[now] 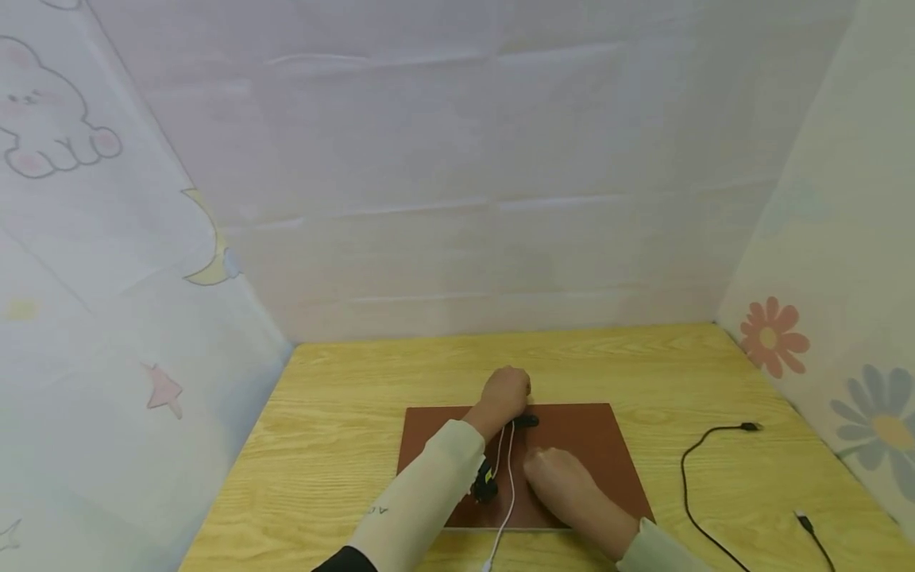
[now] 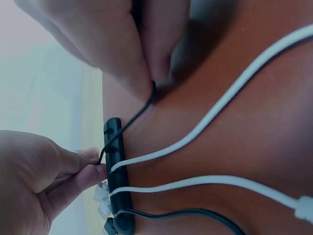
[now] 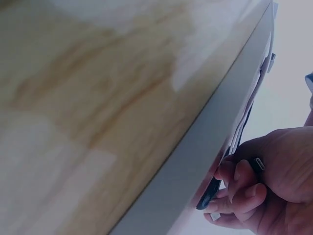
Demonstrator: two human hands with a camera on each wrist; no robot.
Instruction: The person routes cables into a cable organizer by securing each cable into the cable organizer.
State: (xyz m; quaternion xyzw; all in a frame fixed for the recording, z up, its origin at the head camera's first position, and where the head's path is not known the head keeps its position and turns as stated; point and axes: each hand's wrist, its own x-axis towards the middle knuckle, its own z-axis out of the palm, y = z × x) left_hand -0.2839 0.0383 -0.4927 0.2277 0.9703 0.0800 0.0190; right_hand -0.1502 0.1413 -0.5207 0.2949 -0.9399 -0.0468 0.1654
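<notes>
A black cable holder strip (image 2: 117, 181) with slots lies on the brown board (image 1: 593, 445). Two white cables (image 2: 210, 181) and a black cable (image 2: 183, 213) sit in its slots. Another black cable (image 2: 132, 122) crosses the strip near its end. My left hand (image 1: 506, 391), on the far side of the strip, pinches this cable between thumb and fingertip. On the near side, my right hand (image 1: 561, 481) grips the same cable with curled fingers. A small metal-tipped plug (image 3: 258, 164) shows within the right hand in the right wrist view.
On the wooden table (image 1: 322, 445), a black USB cable (image 1: 684, 477) and another black plug (image 1: 804, 522) lie to the right. A small black item with a yellow mark (image 1: 485, 485) is partly hidden by the left forearm. Patterned sheets stand behind and at both sides.
</notes>
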